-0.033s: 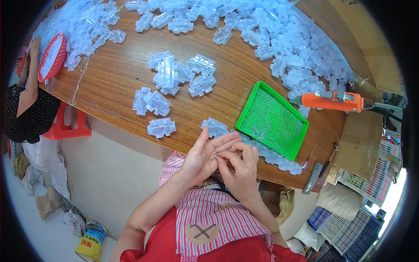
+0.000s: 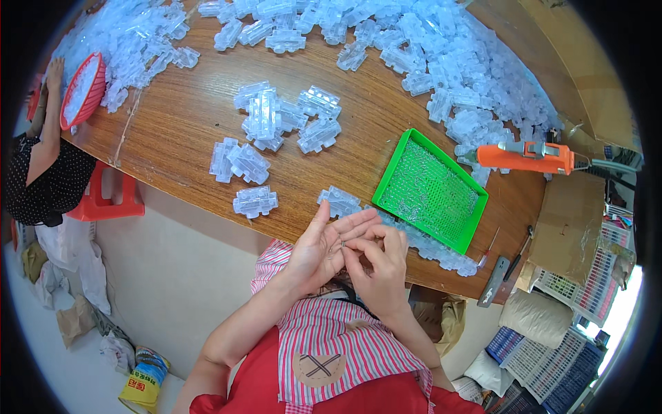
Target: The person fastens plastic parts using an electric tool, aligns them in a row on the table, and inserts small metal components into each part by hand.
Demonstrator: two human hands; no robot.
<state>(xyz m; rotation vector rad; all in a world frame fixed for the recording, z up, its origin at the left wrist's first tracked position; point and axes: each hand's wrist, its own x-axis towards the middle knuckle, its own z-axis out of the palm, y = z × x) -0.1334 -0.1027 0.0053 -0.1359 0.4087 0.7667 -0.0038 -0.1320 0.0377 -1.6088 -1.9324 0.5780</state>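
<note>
My left hand is turned palm up, fingers stretched out and thumb raised, over the table's front edge. My right hand meets its fingers, thumb and forefinger pinched on a small metal piece, too small to name exactly. Just beyond the hands lies a clear plastic block. To their right, a green tray with a mesh bottom holds many tiny silvery metal pieces. It rests partly over a row of clear plastic blocks.
Clear blocks lie grouped mid-table, with a large heap behind. An orange power screwdriver is at the right; a flat grey bar lies by the right edge. At far left, another person's arm is near a red basket.
The orange power screwdriver and its cord have shifted very slightly. Both my hands look unmoved.
</note>
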